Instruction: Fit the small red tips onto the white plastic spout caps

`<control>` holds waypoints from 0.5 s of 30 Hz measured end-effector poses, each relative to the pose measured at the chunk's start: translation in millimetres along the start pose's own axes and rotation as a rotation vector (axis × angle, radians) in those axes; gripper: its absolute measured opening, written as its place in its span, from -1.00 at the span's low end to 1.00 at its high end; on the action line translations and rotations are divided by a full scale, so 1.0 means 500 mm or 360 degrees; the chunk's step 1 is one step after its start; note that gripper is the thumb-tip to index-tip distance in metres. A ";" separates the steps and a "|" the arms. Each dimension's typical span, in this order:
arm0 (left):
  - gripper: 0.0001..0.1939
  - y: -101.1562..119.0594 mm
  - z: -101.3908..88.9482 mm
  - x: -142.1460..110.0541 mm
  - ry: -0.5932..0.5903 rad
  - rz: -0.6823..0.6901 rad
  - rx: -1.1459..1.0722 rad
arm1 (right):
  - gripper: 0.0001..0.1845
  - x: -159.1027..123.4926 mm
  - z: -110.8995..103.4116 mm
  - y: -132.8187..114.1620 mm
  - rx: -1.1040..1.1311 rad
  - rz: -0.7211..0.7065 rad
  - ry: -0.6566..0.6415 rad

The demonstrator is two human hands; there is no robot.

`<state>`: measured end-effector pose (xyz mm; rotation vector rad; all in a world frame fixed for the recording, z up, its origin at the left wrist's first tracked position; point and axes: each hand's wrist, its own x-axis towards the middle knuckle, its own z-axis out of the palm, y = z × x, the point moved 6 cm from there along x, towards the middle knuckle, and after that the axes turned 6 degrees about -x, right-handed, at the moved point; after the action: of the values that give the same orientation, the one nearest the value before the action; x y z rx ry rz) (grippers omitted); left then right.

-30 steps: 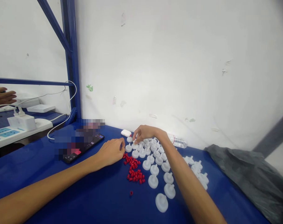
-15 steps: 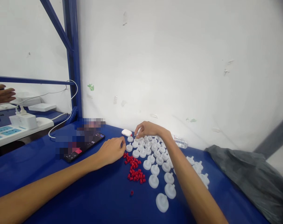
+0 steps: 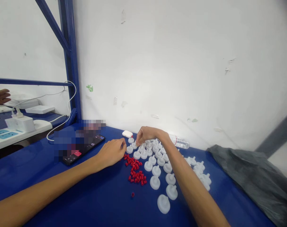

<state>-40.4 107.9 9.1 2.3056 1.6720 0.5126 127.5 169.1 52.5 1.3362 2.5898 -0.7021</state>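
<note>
Many white round plastic pieces with short stems (image 3: 155, 182) lie spread on the blue table (image 3: 91, 198). Left of them is a loose heap of small red cylindrical caps (image 3: 137, 176), with one red cap (image 3: 132, 194) lying apart nearer me. My left hand (image 3: 113, 153) rests beside the heap, thumb and fingers pinched together; whatever is between the fingertips is hidden. Over the far end of the white pieces, my right hand (image 3: 147, 134) bends down with closed fingertips at a white stemmed piece (image 3: 134, 146), whose stem the fingers cover.
A white oval case (image 3: 127, 134) sits near the wall. Behind my right wrist lies a clear plastic bottle (image 3: 182, 142). A phone (image 3: 84, 150) is at left, a power strip (image 3: 18, 131) beyond it. Dark grey cloth (image 3: 249, 176) covers the right side. Another person's hand (image 3: 0, 95) shows far left.
My right hand has lowered slightly, its fingers closing at a white stemmed piece. My left hand stays pinched in nearly the same place. The view has shifted a little.
</note>
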 end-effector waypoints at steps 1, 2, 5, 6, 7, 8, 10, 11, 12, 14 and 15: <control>-0.72 0.000 0.000 0.000 0.0004 0.0000 -0.0001 | -0.71 -0.001 -0.003 0.001 -0.0025 0.0018 0.0015; -0.72 -0.001 -0.001 0.000 0.0008 0.0001 -0.0003 | -0.71 -0.002 -0.007 0.003 -0.0052 0.0043 0.0042; -0.72 -0.003 -0.001 0.001 0.0024 0.0000 -0.0010 | -0.66 -0.004 -0.020 0.012 -0.0139 0.0149 0.0162; -0.73 -0.004 -0.002 0.002 0.0033 0.0001 -0.0015 | -0.64 -0.003 -0.022 0.015 -0.0166 0.0185 0.0190; -0.73 -0.004 -0.003 0.003 0.0045 0.0004 -0.0020 | -0.64 -0.001 -0.022 0.017 -0.0190 0.0217 0.0205; -0.73 -0.005 -0.004 0.003 0.0060 0.0008 -0.0027 | -0.64 0.001 -0.020 0.019 -0.0209 0.0241 0.0209; -0.73 -0.005 -0.007 0.004 0.0099 0.0021 -0.0047 | -0.65 0.006 -0.016 0.021 -0.0228 0.0263 0.0210; -0.73 -0.005 -0.010 0.004 0.0124 0.0029 -0.0061 | -0.65 0.007 -0.015 0.021 -0.0228 0.0262 0.0223; -0.74 -0.005 -0.014 0.004 0.0153 0.0038 -0.0079 | -0.65 0.007 -0.016 0.020 -0.0220 0.0253 0.0250; -0.77 -0.002 -0.023 0.003 0.0225 0.0060 -0.0128 | -0.64 0.003 -0.024 0.016 -0.0186 0.0220 0.0340; -0.79 0.000 -0.029 0.002 0.0266 0.0072 -0.0158 | -0.64 -0.002 -0.030 0.012 -0.0158 0.0197 0.0396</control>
<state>-46.4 108.7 22.3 2.2882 1.6288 0.7996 134.1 178.3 64.2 1.6273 2.6551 -0.4047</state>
